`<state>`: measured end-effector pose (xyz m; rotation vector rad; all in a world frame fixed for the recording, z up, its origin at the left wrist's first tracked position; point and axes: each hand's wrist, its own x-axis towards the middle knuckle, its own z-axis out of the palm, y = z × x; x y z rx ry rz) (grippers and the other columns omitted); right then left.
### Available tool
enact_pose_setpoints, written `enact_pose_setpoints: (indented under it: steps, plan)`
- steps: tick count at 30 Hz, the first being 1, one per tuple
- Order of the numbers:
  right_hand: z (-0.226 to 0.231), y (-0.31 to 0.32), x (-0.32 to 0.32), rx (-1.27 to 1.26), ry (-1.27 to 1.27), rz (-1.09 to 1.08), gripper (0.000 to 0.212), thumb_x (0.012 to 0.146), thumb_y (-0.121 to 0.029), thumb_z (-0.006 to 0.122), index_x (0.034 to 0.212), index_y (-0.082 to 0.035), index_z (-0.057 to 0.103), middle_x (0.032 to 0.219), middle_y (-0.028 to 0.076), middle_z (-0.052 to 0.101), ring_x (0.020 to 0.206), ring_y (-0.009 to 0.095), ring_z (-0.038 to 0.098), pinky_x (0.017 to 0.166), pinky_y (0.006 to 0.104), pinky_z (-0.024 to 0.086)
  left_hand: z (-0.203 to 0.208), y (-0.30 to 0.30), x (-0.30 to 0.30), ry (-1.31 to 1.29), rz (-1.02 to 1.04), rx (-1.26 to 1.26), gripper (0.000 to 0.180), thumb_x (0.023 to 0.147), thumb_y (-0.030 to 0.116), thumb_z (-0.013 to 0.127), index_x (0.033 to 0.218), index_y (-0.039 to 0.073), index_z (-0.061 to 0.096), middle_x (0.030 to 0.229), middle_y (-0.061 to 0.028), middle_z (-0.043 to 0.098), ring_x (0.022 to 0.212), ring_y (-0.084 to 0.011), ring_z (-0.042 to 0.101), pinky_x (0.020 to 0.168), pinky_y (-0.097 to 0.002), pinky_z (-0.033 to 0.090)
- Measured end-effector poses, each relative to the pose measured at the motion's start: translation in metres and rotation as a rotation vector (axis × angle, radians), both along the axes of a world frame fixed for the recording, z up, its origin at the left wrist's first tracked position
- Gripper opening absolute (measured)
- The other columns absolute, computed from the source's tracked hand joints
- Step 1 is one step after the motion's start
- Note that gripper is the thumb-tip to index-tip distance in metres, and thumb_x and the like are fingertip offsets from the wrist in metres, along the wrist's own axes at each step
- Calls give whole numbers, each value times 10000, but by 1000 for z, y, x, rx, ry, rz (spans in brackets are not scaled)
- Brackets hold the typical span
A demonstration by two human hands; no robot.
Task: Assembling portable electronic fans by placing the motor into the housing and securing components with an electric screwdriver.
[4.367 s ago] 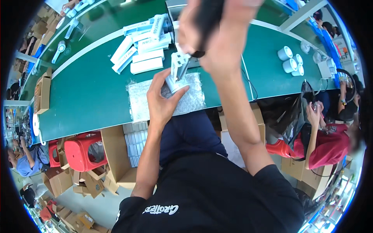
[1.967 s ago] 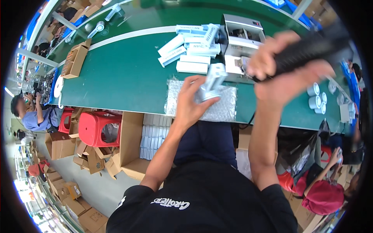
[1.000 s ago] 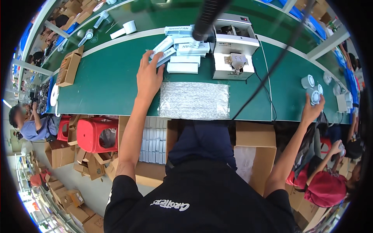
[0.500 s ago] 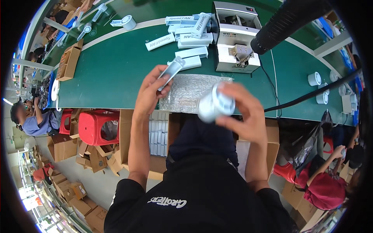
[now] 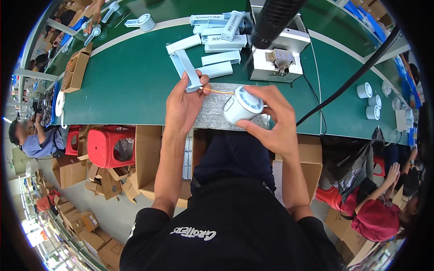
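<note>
- My right hand curls thumb and fingers round the cup, tilted over the right part of the mat; its smooth wall could roll free if that pinch slackens.
- My left hand pinches the near end of the handle at the mat's left edge; a grip on one end only could let it twist.
- Wires span from cup to handle above the mat, nearly straight; parting the hands could strain them. I cannot tell whether a fingertip holds them.
- Beyond the mat lies the pile; the handle's far end could knock it.
- Beyond the mat's right part, the tool hangs before the machine; a raised hand could bump it.
- Well right of the mat stand spare cups.
</note>
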<state>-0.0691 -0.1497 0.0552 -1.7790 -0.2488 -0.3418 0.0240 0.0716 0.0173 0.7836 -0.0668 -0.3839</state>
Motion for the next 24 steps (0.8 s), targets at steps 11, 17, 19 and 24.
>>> enact_pose_setpoints:
  steps: [11,17,19,24]
  plan:
    - [-11,12,2,20,189,-55,556,769,-45,889,1279,-19,671,1169,85,639,966,158,679,755,268,584,-4,-32,-7,2,92,-81,347,1126,327,465,1170,-6,552,1072,-149,599,969,-250,579,938,-386,477]
    - [-24,15,7,120,160,-78,593,773,-109,906,1288,-5,632,1116,102,643,898,183,690,735,300,618,-5,-41,-9,-56,141,68,400,1133,407,422,1203,34,545,1071,-150,667,965,-268,646,956,-419,489]
    - [-26,23,8,187,152,-86,629,760,-106,907,1304,-7,606,1117,114,637,912,216,691,750,332,609,-3,-47,-11,-120,185,188,405,1137,418,400,1206,37,515,1057,-146,665,973,-245,646,953,-416,497]
    - [-28,24,16,-254,-82,-210,709,719,-84,895,1320,-5,527,1121,171,613,985,364,666,816,441,558,-2,-71,-11,-480,256,563,419,1139,411,392,1266,16,446,1085,-135,642,1018,-185,595,933,-351,489]
